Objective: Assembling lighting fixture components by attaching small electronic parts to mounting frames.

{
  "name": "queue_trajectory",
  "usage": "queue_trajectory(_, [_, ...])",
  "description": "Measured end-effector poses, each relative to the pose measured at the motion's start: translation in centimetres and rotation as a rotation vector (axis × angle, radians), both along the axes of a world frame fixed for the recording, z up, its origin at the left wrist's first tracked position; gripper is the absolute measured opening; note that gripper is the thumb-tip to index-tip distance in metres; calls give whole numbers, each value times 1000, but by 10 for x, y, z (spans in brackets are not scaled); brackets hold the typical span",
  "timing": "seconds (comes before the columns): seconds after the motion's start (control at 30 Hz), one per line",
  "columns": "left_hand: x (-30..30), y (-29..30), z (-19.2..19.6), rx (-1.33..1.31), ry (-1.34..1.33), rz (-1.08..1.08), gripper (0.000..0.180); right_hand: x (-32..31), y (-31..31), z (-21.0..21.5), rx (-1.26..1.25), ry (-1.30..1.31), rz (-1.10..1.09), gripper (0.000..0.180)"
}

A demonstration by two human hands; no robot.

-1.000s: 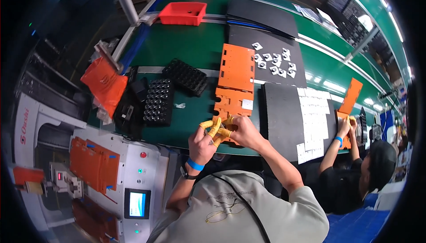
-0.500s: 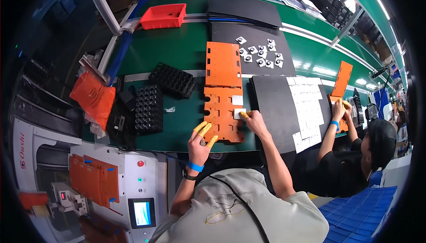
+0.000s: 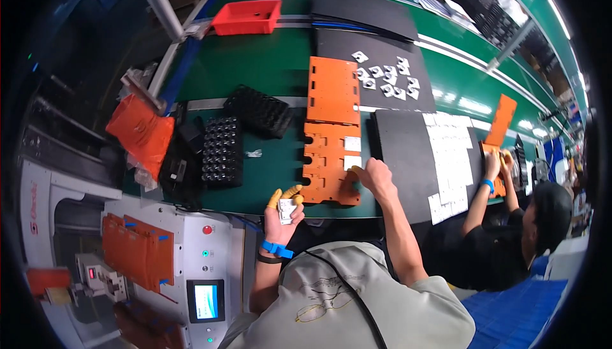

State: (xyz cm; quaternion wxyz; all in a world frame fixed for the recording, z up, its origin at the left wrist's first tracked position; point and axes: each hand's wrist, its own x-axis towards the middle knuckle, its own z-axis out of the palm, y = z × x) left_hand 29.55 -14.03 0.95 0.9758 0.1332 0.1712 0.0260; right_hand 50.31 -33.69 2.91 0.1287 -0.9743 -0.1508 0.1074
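My left hand point(image 3: 285, 216), yellow covers on its fingertips, is closed around a white square plate point(image 3: 287, 209) with small holes, near the table's front edge. It may be a small stack; I cannot tell. An orange fixture point(image 3: 326, 177) with cut-outs lies before me, its orange lid point(image 3: 334, 91) folded open at the far end. Two white squares, a farther one point(image 3: 352, 144) and a nearer one point(image 3: 352, 162), sit in its right side. My right hand point(image 3: 377, 179) is at the fixture's right edge, fingers curled beside the nearer square; whatever they hold is hidden.
White square pieces with dark round parts point(image 3: 389, 78) lie on a black board. White sheets point(image 3: 449, 158) cover another board to the right. Black trays point(image 3: 222, 151) and a red bin point(image 3: 247, 17) stand left. A co-worker point(image 3: 503, 221) handles another orange fixture at right.
My left hand has drawn back from the fixture's left edge and turned, showing the white plate. The right hand has come slightly nearer, off the nearer square. The whole view has shifted a little.
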Motion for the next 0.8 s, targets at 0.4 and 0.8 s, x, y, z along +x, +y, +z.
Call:
queue_trajectory(0.4, [-5, -17, 35, 367, 266, 156, 48, -92, 78, 79, 461, -12, 1081, 57])
queue_trajectory(0.8, [-83, 20, 24, 604, 105, 161, 35, -99, 138, 71, 702, 277, 1308, 60])
